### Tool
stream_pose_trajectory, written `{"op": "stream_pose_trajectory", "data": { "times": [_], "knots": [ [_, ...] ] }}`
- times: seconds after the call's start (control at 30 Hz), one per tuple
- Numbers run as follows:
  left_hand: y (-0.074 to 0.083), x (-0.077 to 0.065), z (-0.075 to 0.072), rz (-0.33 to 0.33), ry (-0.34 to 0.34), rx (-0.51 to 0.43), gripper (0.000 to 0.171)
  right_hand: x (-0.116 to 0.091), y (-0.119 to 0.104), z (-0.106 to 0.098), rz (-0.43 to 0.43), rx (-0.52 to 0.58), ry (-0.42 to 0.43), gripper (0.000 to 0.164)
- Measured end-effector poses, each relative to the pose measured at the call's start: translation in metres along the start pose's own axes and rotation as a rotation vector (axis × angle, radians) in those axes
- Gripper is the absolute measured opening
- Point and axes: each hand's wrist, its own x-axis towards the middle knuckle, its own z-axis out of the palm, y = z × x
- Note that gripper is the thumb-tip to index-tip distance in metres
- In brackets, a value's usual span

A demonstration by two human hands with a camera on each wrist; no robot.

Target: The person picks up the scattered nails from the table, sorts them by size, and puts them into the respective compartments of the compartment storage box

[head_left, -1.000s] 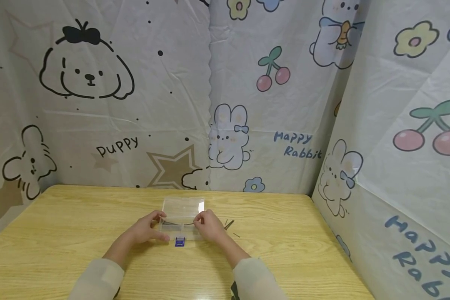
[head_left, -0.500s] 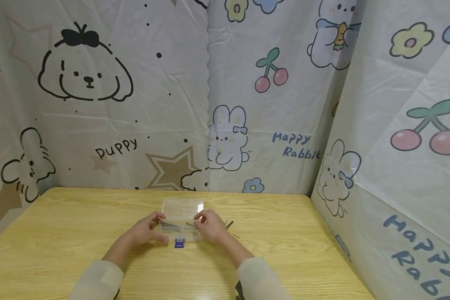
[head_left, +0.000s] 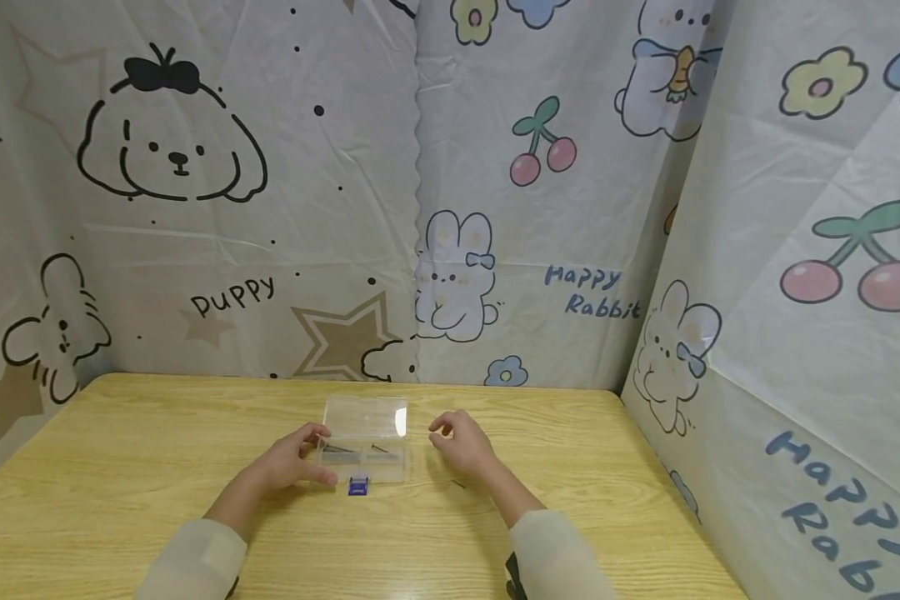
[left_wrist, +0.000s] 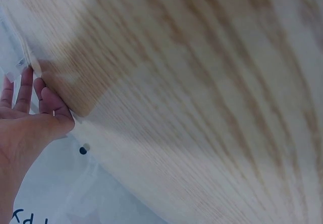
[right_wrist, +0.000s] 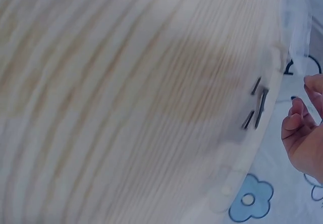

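A clear plastic compartment box stands on the table with its lid raised at the back and a blue latch at the front. My left hand holds its left end, thumb in front and fingers at the back. Long dark nails lie in the left compartment, a shorter nail in the right one. To the right of the box, my right hand hovers with loosely bent fingers and nothing in them. Three dark nails lie on the table in the right wrist view, mostly hidden behind that hand in the head view.
The wood-grain table carries the box and nails. A patterned cloth hangs behind its far edge, and another cloth wall runs along the right side.
My right hand has left the right compartment and moved right, over the loose nails. The short nail it was touching now lies in that compartment. My left hand has stayed on the box.
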Motion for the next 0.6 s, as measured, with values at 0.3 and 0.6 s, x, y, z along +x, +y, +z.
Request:
{"op": "stream_pose_trajectory", "data": {
  "times": [0.3,0.6],
  "knots": [
    [-0.002,0.001,0.001,-0.019,0.004,-0.008,0.074,-0.006,0.025,-0.010,0.026,-0.036,0.007,0.017],
    [-0.002,0.000,0.000,-0.010,0.003,-0.010,0.073,-0.014,0.047,-0.017,0.041,-0.096,0.035,0.012]
  ]
}}
